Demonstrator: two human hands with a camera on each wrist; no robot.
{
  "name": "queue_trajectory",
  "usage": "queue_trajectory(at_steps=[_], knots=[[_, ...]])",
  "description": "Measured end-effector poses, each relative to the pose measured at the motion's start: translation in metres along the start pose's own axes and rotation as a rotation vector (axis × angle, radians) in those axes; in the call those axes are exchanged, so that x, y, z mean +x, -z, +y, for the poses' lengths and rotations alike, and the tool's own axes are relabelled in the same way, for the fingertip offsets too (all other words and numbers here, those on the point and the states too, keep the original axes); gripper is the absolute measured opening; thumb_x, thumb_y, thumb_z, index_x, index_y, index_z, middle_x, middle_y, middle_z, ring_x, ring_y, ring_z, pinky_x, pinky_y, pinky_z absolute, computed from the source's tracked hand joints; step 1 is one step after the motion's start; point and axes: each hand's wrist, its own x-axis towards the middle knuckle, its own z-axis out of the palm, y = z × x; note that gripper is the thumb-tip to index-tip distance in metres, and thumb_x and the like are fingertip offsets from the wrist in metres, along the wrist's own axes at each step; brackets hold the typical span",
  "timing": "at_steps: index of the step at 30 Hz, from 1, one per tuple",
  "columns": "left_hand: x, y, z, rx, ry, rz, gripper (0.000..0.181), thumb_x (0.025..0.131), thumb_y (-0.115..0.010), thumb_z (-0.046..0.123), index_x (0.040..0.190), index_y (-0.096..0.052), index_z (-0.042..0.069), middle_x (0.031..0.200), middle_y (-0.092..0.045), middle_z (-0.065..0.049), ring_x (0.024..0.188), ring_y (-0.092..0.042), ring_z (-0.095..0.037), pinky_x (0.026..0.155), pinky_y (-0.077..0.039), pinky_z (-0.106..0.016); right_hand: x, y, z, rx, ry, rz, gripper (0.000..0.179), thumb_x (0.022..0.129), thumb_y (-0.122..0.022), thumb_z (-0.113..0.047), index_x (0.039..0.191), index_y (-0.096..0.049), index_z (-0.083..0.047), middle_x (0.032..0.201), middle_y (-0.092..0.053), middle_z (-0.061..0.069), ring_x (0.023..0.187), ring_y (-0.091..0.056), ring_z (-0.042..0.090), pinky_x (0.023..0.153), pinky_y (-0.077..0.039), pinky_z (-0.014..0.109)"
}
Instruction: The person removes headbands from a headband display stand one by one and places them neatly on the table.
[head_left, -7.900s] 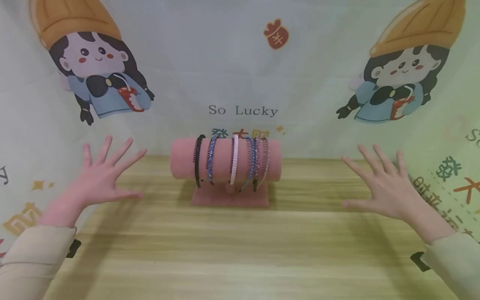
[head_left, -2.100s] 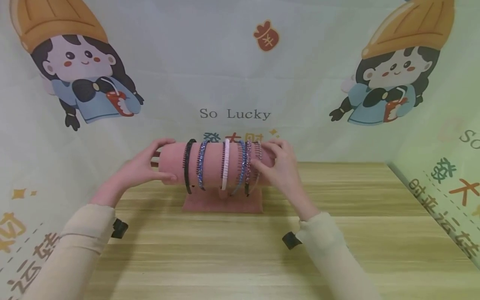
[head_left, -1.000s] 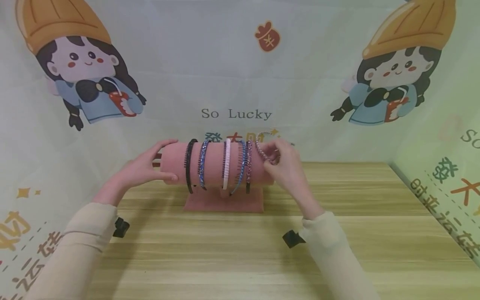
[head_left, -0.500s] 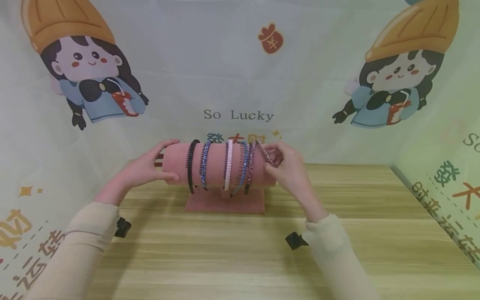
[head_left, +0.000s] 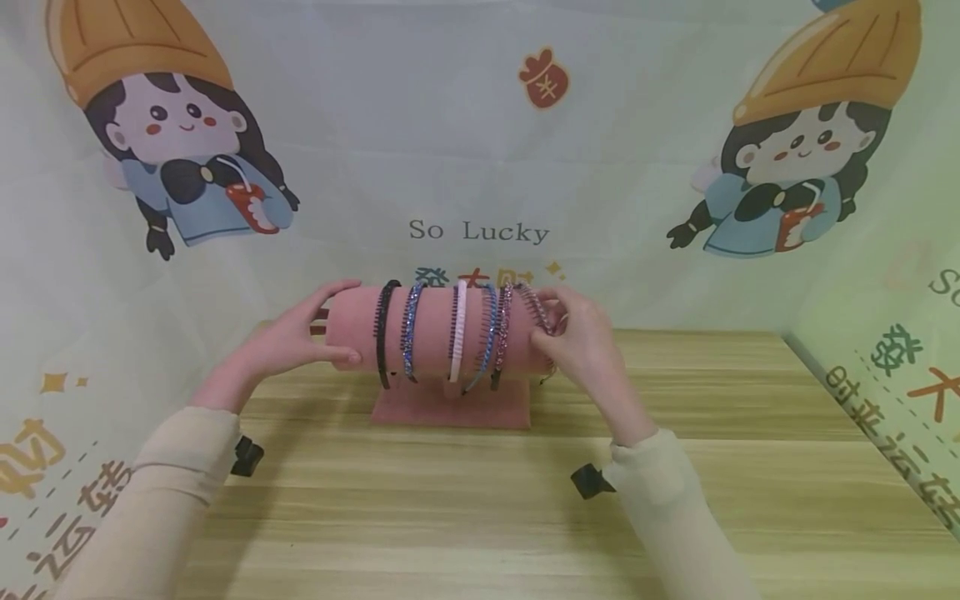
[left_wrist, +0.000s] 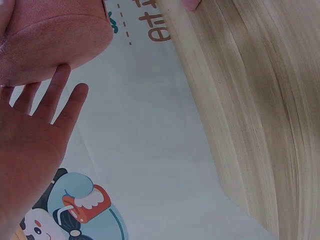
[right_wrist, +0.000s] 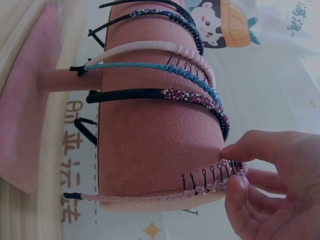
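A pink padded headband stand (head_left: 356, 321) carries several headbands side by side along its roll. My left hand (head_left: 281, 333) grips the roll's left end, thumb in front and index finger over the top. In the left wrist view, other fingers lie against the round end. At the right end, my right hand (head_left: 581, 333) pinches a thin glittery headband (right_wrist: 135, 199) with comb teeth between thumb and fingers. That headband arches round the very edge of the roll. Beside it sits a black headband (right_wrist: 130, 96) with pink glitter, then blue braided (right_wrist: 145, 67) and white (right_wrist: 130, 47) ones.
Left of the white one, a blue glitter headband (head_left: 408, 333) and a black headband (head_left: 382, 333) stand on the roll. A light wooden table (head_left: 420, 500) lies beneath. Printed cloth (head_left: 450, 125) rises behind and along both sides.
Both hands, spread wide apart earlier, came to the stand's ends. The right hand pulled the rightmost headband up off the roll, tilted it, then brought it down round the right edge. The left stayed put lately.
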Motion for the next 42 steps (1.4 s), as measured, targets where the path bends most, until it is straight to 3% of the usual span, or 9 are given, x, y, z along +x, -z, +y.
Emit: queue_trajectory(at_steps=[16, 28, 42], knots=[[0.001, 0.001, 0.002, 0.0, -0.011, -0.001, 0.103, 0.08, -0.082, 0.039, 0.157, -0.014, 0.036, 0.159, -0.032, -0.01, 0.14, -0.039, -0.045, 0.103, -0.046, -0.06, -0.002, 0.005, 0.009, -0.002, -0.083, 0.056, 0.045, 0.086, -0.068, -0.013, 0.131, -0.061, -0.012, 0.093, -0.067, 0.01, 0.081, -0.064, 0.023, 0.061, -0.055, 0.028], [0.0, 0.0, 0.002, -0.009, -0.02, 0.0, 0.101, 0.081, -0.081, 0.037, 0.157, -0.014, 0.036, 0.159, -0.031, -0.009, 0.14, -0.038, -0.044, 0.104, -0.045, -0.06, -0.004, 0.004, 0.007, 0.026, -0.099, 0.07, 0.044, 0.087, -0.068, -0.011, 0.13, -0.061, -0.009, 0.092, -0.066, 0.011, 0.077, -0.064, 0.022, 0.057, -0.054, 0.026], [-0.001, 0.0, 0.0, -0.009, -0.014, 0.004, 0.101, 0.081, -0.081, 0.038, 0.157, -0.014, 0.038, 0.159, -0.03, -0.009, 0.141, -0.038, -0.044, 0.105, -0.045, -0.06, -0.009, 0.012, -0.001, 0.038, -0.042, 0.122, 0.043, 0.087, -0.066, -0.011, 0.13, -0.06, -0.007, 0.09, -0.067, 0.011, 0.072, -0.061, 0.023, 0.055, -0.051, 0.027]])
